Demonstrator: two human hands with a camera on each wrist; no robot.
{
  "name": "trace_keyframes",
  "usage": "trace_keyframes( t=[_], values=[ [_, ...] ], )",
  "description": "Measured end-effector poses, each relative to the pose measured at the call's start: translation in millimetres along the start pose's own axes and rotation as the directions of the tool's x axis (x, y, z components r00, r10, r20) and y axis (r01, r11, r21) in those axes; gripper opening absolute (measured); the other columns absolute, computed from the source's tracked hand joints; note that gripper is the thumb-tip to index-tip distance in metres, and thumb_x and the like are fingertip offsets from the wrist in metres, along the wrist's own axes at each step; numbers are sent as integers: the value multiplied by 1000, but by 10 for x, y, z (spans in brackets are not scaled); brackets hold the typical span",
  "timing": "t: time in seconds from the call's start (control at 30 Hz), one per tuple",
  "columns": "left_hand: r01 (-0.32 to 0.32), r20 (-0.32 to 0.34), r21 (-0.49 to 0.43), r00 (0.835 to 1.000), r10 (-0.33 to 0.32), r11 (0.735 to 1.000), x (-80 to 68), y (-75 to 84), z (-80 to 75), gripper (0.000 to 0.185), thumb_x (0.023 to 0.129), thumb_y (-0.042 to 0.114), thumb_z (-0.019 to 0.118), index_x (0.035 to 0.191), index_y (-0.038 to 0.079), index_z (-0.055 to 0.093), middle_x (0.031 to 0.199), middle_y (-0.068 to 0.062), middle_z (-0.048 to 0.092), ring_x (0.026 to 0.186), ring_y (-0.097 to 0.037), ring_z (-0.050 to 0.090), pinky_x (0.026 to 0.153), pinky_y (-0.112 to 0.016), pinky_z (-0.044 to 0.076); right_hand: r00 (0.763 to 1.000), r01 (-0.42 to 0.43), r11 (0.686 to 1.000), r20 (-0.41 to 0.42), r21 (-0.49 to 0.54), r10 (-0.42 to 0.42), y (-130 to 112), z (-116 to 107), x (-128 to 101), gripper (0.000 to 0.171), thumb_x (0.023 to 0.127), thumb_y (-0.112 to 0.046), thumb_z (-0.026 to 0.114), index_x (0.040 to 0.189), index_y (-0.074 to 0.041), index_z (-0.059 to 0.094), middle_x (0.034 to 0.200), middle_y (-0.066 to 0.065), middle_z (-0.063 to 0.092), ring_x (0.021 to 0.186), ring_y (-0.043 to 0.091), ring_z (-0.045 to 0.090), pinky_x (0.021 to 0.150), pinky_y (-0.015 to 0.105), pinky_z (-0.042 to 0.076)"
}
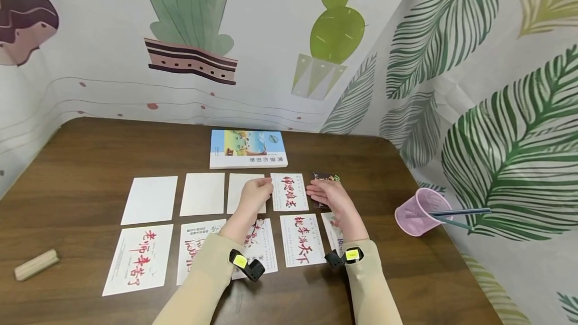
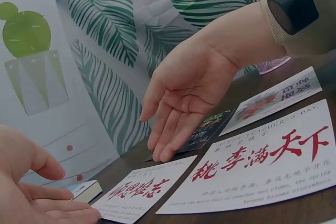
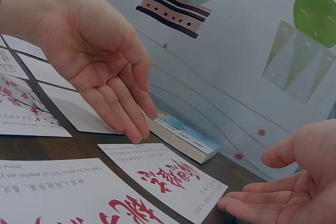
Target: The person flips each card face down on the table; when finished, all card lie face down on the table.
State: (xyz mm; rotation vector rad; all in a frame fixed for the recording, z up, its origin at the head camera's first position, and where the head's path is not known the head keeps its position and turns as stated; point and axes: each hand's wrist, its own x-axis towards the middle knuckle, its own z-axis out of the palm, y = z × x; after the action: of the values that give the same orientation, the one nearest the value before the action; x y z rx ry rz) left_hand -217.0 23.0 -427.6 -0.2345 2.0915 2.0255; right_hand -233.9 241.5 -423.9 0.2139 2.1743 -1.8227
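A white card with red brush lettering (image 1: 290, 192) lies flat in the back row, between the two hands. My left hand (image 1: 254, 195) is at its left edge, overlapping a blank white card (image 1: 236, 188) in the head view. On the other side my right hand (image 1: 337, 200) hovers over a dark card (image 1: 331, 177), partly hiding it. Both hands have relaxed, extended fingers, palms facing each other, and hold nothing; the left wrist view shows the right palm (image 2: 191, 85) empty. Nearer me lies another red-lettered card (image 1: 302, 240), beside a card with purple lettering (image 1: 331, 232) partly covered by the right arm.
Blank white cards (image 1: 149, 200) continue the back row leftward. Printed cards (image 1: 137, 260) form the front row, some under the left forearm. Behind them is a book (image 1: 248, 149). A pink mesh cup (image 1: 413, 214) leans at right with pens; a beige block (image 1: 36, 265) sits left.
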Motion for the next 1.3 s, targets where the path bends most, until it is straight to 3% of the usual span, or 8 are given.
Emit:
trace_keyframes(
  t=[0.37,0.67,0.83,0.97,1.07,1.2,1.3],
  values=[
    [21,39,-26,999,-20,999,-13,9,-19,48,92,6,47,137,-9,48,144,-21,49,127,-37,53,107,-42,47,999,-26,1000,-40,15,26,-13,41,7,43,105,-17,41,138,11,44,136,31,53,110,23,65,104,33,50],
    [42,55,-12,998,-41,999,15,25,-34,47,92,8,46,137,-7,49,144,-22,49,127,-36,54,107,-43,47,999,-10,996,-38,88,13,0,36,58,44,103,-13,44,139,12,43,137,29,53,90,5,65,81,13,54],
    [55,63,-29,997,-53,998,35,16,-33,47,93,8,47,138,-7,48,144,-23,49,128,-36,53,108,-42,47,998,27,991,-52,129,-20,22,40,82,43,100,-7,49,139,12,44,118,15,66,85,4,64,76,12,54],
    [59,58,-40,997,-56,997,39,14,-31,47,93,7,47,138,-8,48,144,-22,48,128,-36,52,108,-41,47,998,41,991,-60,131,-33,31,54,88,43,99,-5,51,138,12,45,106,5,67,82,3,63,75,11,53],
    [62,54,-48,997,-60,997,37,21,-27,46,93,6,47,137,-9,48,144,-22,48,128,-35,52,108,-40,47,997,42,991,-67,126,-34,40,61,90,43,100,-5,50,138,12,45,114,14,66,82,3,63,77,11,54],
    [63,50,-48,997,-60,997,24,35,-24,45,94,6,47,137,-9,48,142,-23,49,126,-34,53,107,-40,48,997,50,989,-71,137,-40,62,77,102,43,100,-4,48,139,12,42,135,28,53,89,3,63,83,13,54],
    [62,46,-53,997,-60,997,23,40,-20,45,94,6,47,137,-9,48,142,-23,49,125,-34,54,106,-39,48,996,63,988,-68,141,-54,79,106,113,43,100,-2,47,140,14,40,139,32,47,92,4,62,84,13,54]
  ],
)
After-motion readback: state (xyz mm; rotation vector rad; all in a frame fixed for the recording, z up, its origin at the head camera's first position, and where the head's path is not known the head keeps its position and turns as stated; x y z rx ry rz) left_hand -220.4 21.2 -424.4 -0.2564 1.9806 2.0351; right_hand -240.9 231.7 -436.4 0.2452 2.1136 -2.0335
